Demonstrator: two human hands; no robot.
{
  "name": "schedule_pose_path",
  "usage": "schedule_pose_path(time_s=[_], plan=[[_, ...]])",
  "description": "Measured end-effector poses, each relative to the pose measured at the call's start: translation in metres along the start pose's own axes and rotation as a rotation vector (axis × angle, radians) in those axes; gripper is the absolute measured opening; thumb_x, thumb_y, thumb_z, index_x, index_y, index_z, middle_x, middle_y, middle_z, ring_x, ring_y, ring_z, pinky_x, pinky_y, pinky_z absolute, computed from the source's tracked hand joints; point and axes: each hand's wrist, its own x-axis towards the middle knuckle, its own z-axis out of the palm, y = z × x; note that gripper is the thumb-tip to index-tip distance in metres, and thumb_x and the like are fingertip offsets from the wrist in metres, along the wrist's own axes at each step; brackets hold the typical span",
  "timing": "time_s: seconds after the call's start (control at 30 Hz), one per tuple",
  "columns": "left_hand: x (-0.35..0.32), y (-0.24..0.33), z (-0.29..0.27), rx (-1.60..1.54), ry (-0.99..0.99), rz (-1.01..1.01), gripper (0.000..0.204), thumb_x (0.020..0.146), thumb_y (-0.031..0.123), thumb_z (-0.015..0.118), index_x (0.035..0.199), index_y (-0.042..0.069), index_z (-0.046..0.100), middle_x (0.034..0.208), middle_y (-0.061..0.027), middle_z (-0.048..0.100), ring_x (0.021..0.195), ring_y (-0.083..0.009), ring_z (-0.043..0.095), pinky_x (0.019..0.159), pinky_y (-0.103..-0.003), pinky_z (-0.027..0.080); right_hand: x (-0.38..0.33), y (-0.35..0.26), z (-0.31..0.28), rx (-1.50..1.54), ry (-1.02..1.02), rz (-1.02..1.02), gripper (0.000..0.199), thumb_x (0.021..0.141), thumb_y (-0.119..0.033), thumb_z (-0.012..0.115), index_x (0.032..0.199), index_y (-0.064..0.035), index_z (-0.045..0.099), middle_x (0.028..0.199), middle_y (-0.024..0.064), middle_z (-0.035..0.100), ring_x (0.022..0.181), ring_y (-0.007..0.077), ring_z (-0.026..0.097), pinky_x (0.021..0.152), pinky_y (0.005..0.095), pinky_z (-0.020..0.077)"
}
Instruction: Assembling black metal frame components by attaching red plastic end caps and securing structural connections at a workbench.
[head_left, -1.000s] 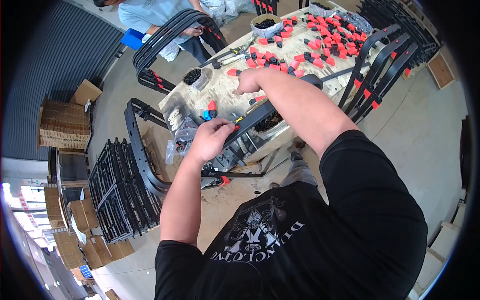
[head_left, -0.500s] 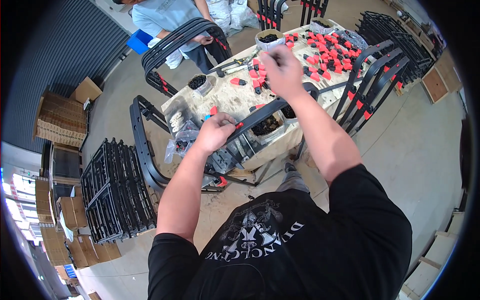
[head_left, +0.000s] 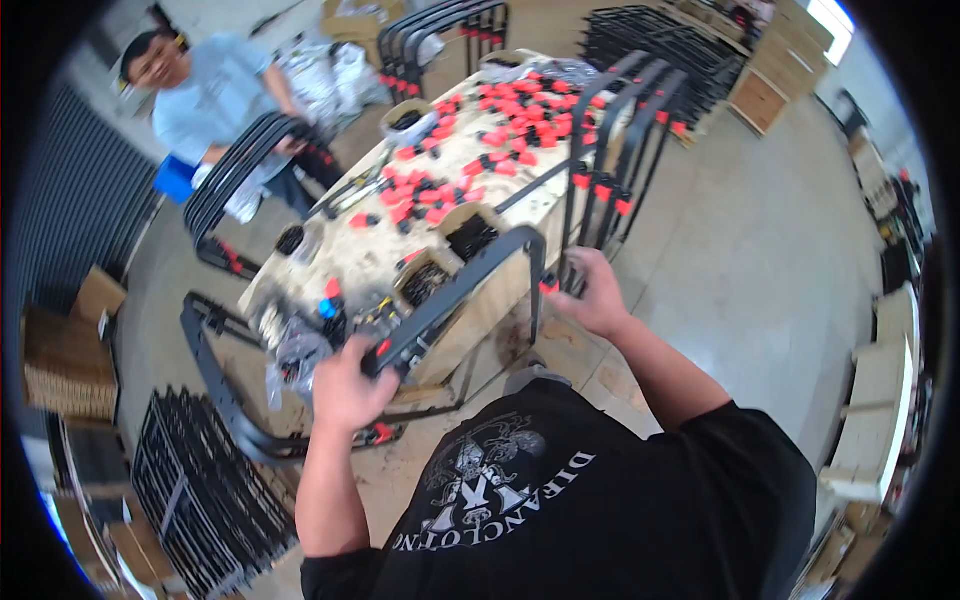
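Observation:
My left hand [head_left: 348, 385] is closed round a black tubular frame [head_left: 455, 292], beside a small red part on its bar. The frame slants up to the right across the table's near edge, and its rounded corner bends down at the right. By that downward leg, my right hand [head_left: 597, 296] is closed on a small red and black plastic piece [head_left: 549, 285]. Whether the piece touches the leg I cannot tell. Behind the bar stand two boxes of small dark parts, one [head_left: 425, 283] nearer my left hand and one [head_left: 472, 236] farther right.
Many red and black pieces [head_left: 530, 115] lie on the wooden table [head_left: 345, 245]. More curved frames [head_left: 625, 150] stand at its right end, others [head_left: 225, 400] at its left. Across the table a person [head_left: 225, 100] in a light blue shirt holds frames. Stacked black frames [head_left: 190, 490] stand lower left.
My right hand has come down from over the table to the frame's right leg, with a red and black piece in it. The view has swung right; my left hand stays on the frame.

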Motion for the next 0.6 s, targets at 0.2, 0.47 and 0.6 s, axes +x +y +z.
schedule_pose_path(time_s=[0.2, 0.47, 0.6], plan=[[-0.009, 0.027, 0.006, -0.058, -0.025, 0.157, 0.03, 0.065, 0.02, 0.079, 0.089, 0.007, 0.068, 0.076, -0.014, 0.069, 0.068, -0.0342, 0.068, 0.064, -0.041, 0.054, 0.029, -0.035, -0.032, 0.079, -0.199, -0.162, 0.036, 0.069, -0.02, 0.081, 0.098, -0.0078, 0.064, 0.089, 0.0126, 0.064, 0.089, 0.0367, 0.062, 0.078, 0.0433, 0.0494], [-0.018, 0.036, 0.032, -0.222, -0.001, -0.159, 0.033, 0.069, 0.009, 0.083, 0.095, 0.001, 0.064, 0.08, -0.0054, 0.067, 0.073, -0.0178, 0.063, 0.07, -0.033, 0.051, 0.034, 0.068, -0.114, 0.064, -0.224, -0.018, 0.025, 0.065, -0.016, 0.075, 0.083, -0.0065, 0.062, 0.075, 0.0131, 0.062, 0.074, 0.0376, 0.063, 0.066, 0.0446, 0.0501], [0.03, 0.082, 0.081, -0.421, 0.091, -0.277, 0.028, 0.071, 0.005, 0.078, 0.074, 0.006, 0.05, 0.066, 0.0027, 0.048, 0.065, -0.0074, 0.043, 0.057, -0.026, 0.037, 0.054, 0.136, -0.174, 0.157, -0.186, 0.06, 0.022, 0.065, -0.014, 0.074, 0.083, -0.0065, 0.063, 0.074, 0.0136, 0.062, 0.073, 0.0372, 0.063, 0.065, 0.0428, 0.0505]])
